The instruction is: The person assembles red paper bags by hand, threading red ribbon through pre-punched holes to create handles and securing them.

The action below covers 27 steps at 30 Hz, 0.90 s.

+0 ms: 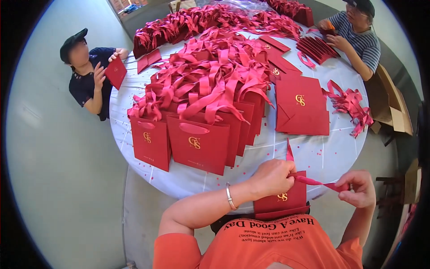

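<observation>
Orange shirt [277, 246] sits nearest; beyond, I see the left hand [271, 177], fingers curled closed on a pink ribbon [309, 180], the right hand [360, 188] pinching it too, beside a red bag [291, 206] at the near edge of the white-clothed table [345, 157]. I judge it's ribbon-tightening, calling next for steady tension. More bags [201, 154] crowd the tabletop; two co-workers [358, 45] flank it.

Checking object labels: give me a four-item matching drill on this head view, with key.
1. Right hand
2. Bracelet
3. Loose ribbon bundle
4. Cardboard box

A. Lying on the table's right side
B. Brown, open, beyond the table's edge
C. Pinching a twisted ribbon
D. Silver-coloured, around a wrist

Pairs: 1-C, 2-D, 3-A, 4-B
</observation>
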Available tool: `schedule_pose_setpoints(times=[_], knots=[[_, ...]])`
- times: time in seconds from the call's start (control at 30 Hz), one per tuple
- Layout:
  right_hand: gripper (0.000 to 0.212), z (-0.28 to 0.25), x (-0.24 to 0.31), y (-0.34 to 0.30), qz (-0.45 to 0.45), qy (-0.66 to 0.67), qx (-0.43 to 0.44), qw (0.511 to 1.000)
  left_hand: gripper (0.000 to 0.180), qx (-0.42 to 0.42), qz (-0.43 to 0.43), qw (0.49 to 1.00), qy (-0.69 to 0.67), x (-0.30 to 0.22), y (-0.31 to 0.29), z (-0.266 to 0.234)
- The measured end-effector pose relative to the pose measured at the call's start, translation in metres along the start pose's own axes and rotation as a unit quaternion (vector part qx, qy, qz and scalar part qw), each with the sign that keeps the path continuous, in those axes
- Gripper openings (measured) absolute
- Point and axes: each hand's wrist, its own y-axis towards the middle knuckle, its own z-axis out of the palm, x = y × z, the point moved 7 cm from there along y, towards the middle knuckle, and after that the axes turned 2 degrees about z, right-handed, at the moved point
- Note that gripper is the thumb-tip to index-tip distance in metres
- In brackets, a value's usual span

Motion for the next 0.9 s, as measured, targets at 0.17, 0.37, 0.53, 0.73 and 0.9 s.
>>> schedule_pose_setpoints(times=[0.17, 0.37, 0.53, 0.73, 0.9], knots=[[0.019, -0.008, 0.033, 0.001, -0.161, -0.325, -0.193, 0.911, 0.019, 0.004, -0.020, 0.998, -0.056, 0.004, 0.005, -0.001], [0.024, -0.006, 0.076, -0.004, -0.271, -0.495, -0.234, 0.791, 0.012, 0.025, -0.038, 0.996, -0.071, 0.003, 0.006, -0.010], [0.021, -0.019, 0.072, -0.023, -0.290, -0.211, -0.193, 0.914, 0.011, 0.029, -0.048, 0.995, -0.088, 0.004, 0.007, -0.004], [0.012, 0.008, 0.058, 0.008, -0.358, 0.125, -0.053, 0.924, 0.014, 0.010, -0.013, 0.998, -0.059, 0.002, 0.003, -0.004], [0.013, 0.050, 0.031, 0.026, -0.167, 0.235, 0.039, 0.957, 0.022, -0.006, -0.015, 0.998, -0.062, -0.004, 0.002, -0.012]])
